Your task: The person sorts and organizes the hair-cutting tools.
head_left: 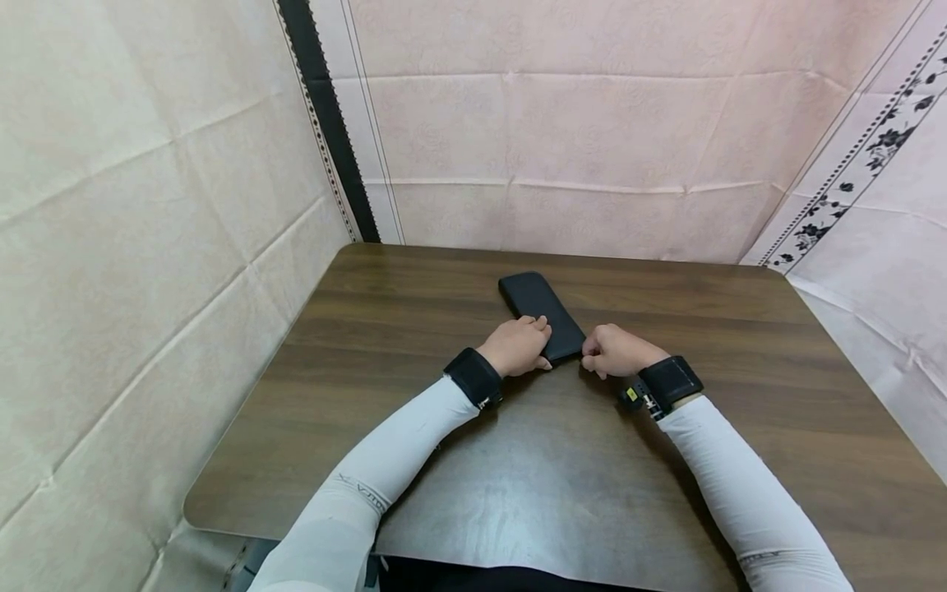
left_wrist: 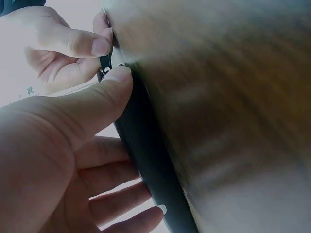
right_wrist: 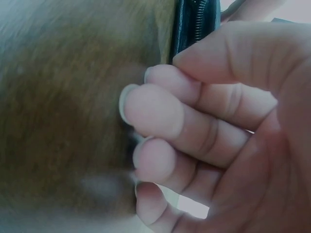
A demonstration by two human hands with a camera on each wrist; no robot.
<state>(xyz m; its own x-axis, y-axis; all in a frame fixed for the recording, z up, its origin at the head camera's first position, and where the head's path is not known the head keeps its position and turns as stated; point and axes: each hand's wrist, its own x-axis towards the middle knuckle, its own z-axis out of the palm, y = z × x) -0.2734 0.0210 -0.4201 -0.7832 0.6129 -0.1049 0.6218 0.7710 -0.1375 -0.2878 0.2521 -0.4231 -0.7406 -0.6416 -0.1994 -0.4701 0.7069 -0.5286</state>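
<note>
A black zip-around wallet (head_left: 543, 308) lies slantwise on the table, its near end between the two hands. My left hand (head_left: 516, 344) grips this end from the left. In the left wrist view its thumb (left_wrist: 112, 87) presses at the corner, while the other fingers spread along the wallet's side. At the near right corner, my right hand (head_left: 620, 351) pinches a small dark zipper pull (left_wrist: 105, 61) between thumb and forefinger. Metal zipper teeth (right_wrist: 198, 22) run along the wallet's edge in the right wrist view. The right hand's other fingers are curled beside the tabletop.
The brown wood-grain table (head_left: 414, 296) has rounded corners. Pale cloth (head_left: 592, 131) hangs behind it and on the left, with a floral border (head_left: 843, 189) at the right. Black straps with small cameras circle both wrists, over white sleeves (head_left: 399, 460).
</note>
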